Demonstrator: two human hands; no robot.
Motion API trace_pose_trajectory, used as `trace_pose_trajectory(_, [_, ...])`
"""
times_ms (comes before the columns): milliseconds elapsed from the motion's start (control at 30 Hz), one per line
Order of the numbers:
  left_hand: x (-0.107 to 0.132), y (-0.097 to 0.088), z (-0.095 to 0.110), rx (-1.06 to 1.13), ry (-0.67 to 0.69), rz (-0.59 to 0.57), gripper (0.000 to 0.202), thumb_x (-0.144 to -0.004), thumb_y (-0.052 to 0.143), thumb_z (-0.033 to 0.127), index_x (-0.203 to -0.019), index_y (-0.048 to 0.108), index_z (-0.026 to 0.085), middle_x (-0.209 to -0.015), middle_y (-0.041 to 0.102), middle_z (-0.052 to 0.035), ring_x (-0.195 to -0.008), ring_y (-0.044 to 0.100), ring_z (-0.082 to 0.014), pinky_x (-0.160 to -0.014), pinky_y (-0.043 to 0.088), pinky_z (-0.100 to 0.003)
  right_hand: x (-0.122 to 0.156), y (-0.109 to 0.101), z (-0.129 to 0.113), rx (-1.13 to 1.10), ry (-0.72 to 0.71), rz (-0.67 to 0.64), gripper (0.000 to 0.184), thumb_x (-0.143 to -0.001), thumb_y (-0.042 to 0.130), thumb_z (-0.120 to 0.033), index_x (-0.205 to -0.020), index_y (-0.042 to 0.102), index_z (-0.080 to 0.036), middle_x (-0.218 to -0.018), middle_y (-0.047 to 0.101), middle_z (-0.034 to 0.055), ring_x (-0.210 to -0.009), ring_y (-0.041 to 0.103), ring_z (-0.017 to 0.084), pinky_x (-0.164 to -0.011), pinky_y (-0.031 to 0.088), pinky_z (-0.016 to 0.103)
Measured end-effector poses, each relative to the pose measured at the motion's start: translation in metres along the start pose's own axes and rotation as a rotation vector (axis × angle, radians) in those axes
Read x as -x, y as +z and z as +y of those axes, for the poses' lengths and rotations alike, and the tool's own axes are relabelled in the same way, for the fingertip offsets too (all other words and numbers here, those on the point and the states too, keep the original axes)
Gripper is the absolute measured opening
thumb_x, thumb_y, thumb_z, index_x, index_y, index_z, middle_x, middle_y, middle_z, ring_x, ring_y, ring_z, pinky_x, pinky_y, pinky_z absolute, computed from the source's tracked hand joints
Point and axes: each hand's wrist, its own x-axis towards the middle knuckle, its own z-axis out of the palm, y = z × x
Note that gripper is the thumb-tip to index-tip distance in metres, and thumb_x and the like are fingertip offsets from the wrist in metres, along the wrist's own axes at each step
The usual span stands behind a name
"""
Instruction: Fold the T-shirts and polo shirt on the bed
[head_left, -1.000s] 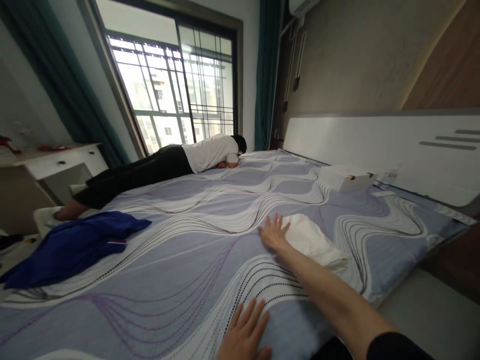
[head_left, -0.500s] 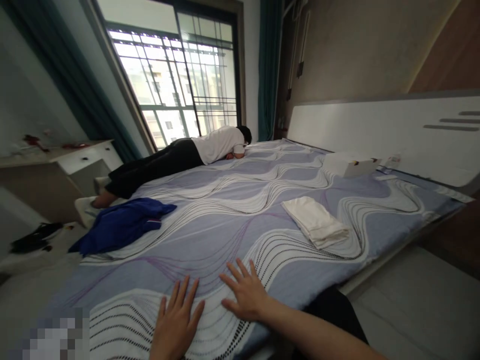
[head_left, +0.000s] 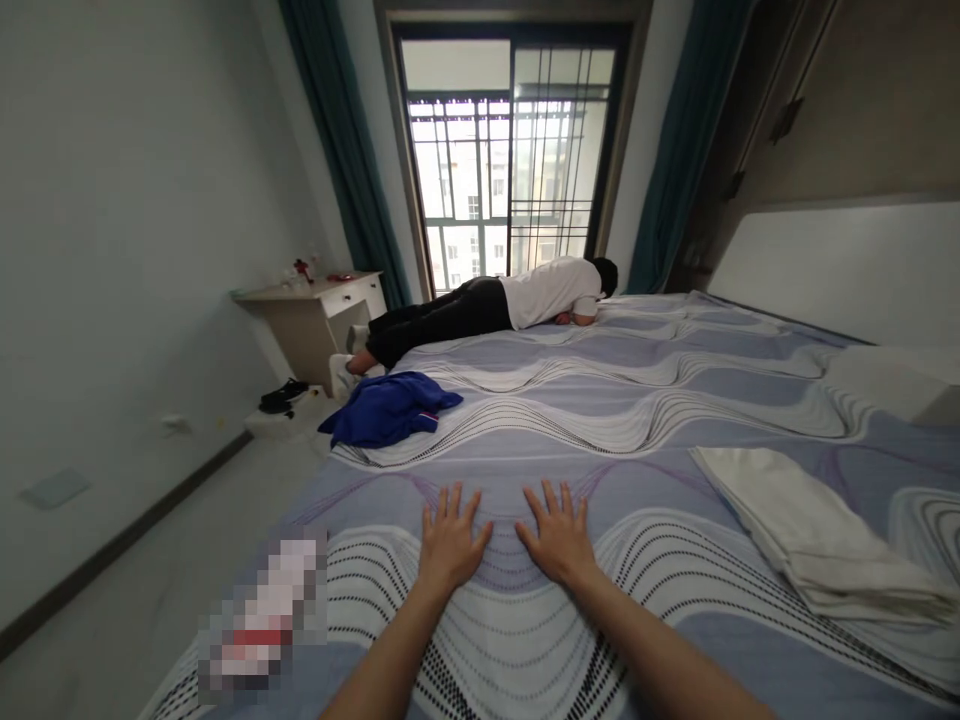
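Observation:
Both my hands lie palm down on the bed sheet (head_left: 540, 440), which is grey-blue with white wavy bands and dotted lines. The fingers of my left hand (head_left: 451, 535) are spread flat on the cloth, pointing away from me. A short way to its right, my right hand (head_left: 556, 530) rests the same way, fingers apart. Neither holds anything. Folded cream cloth (head_left: 814, 530) lies to the right of my right hand. A crumpled blue garment (head_left: 386, 410) is beyond my left hand, near the bed's left edge.
A person (head_left: 544, 293) in a white top and black trousers lies face down across the far side of the bed. At left is a pixelated object (head_left: 262, 615). A small desk (head_left: 315, 300) and dark shoes (head_left: 285, 395) stand farther left; a white headboard (head_left: 847, 270) is at right.
The view has swung left, so the window and person now sit farther right. My hands have gone a little farther forward on the sheet, staying flat and spread.

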Motion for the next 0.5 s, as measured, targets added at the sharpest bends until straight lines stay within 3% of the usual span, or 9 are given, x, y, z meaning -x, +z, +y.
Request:
trace_pose_trajectory(233, [-0.113, 0.002, -0.035, 0.005, -0.357, 0.062, 0.063, -0.092, 0.039, 0.058, -0.149, 0.043, 0.030, -0.162, 0.025, -0.0179, -0.148, 0.022, -0.0423, -0.114, 0.019, -0.059, -0.010, 0.006, 0.003, -0.033, -0.013, 0.019, 0.069, -0.093, 0.038, -0.065, -0.156, 0.030, -0.036, -0.166, 0.016, 0.0033, -0.152, 0.007, 0.038, -0.116, -0.001, 0.064])
trace_pose_trajectory(333, [-0.155, 0.003, -0.045, 0.008, -0.446, 0.089, 0.066, -0.092, 0.036, 0.060, -0.150, 0.041, 0.027, -0.158, 0.031, -0.0217, -0.146, 0.023, -0.0454, -0.111, 0.019, -0.061, -0.010, 0.009, 0.004, -0.057, -0.021, 0.031, 0.070, -0.093, 0.037, -0.067, -0.155, 0.030, -0.037, -0.166, 0.014, 0.0020, -0.152, 0.006, 0.037, -0.117, -0.001, 0.063])
trace_pose_trajectory(500, [-0.196, 0.005, -0.045, 0.145, -0.571, 0.194, 0.074, -0.090, 0.044, 0.049, -0.144, 0.038, -0.001, -0.141, 0.043, -0.0390, -0.136, 0.033, -0.0499, -0.104, 0.022, -0.068, -0.012, 0.011, 0.006, -0.081, -0.030, 0.035, 0.070, -0.093, 0.036, -0.068, -0.156, 0.029, -0.038, -0.167, 0.011, 0.0014, -0.152, 0.004, 0.037, -0.118, -0.001, 0.063])
